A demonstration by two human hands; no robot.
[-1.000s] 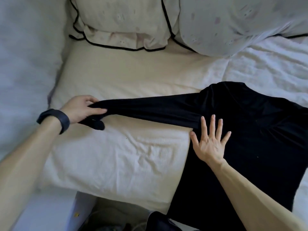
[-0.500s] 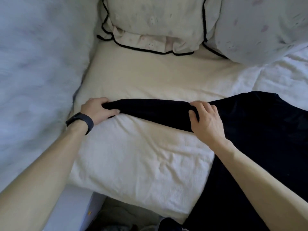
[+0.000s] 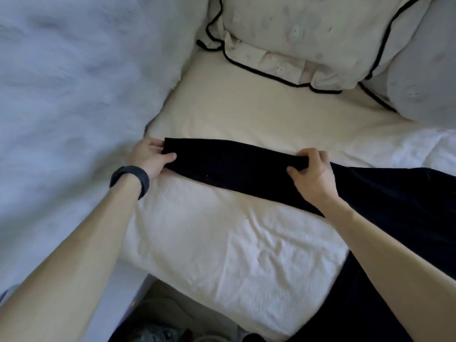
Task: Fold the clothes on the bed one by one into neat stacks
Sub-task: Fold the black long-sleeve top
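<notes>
Pinching one black sleeve (image 3: pixel 229 166): left hand (image 3: pixel 150 157) fingers at cuff, right hand (image 3: pixel 312 172) fingers mid-sleeve; two pillows (image 3: pixel 308 38) behind.

The bed (image 3: pixel 222 114) carries a cream sheet and a rumpled white cover (image 3: pixel 234 255). Two pillows (image 3: pixel 308 33) rest at its head. A black garment (image 3: pixel 394 206) lies across it, one sleeve stretched leftward.

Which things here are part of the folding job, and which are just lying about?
In the job:
- black long-sleeved top, its sleeve stretched flat across the bed
- left hand pinching the cuff end
- right hand gripping the sleeve near the shoulder

Lying about:
- piped pillow
- second pillow
- wristband
- white fluffy blanket
</notes>
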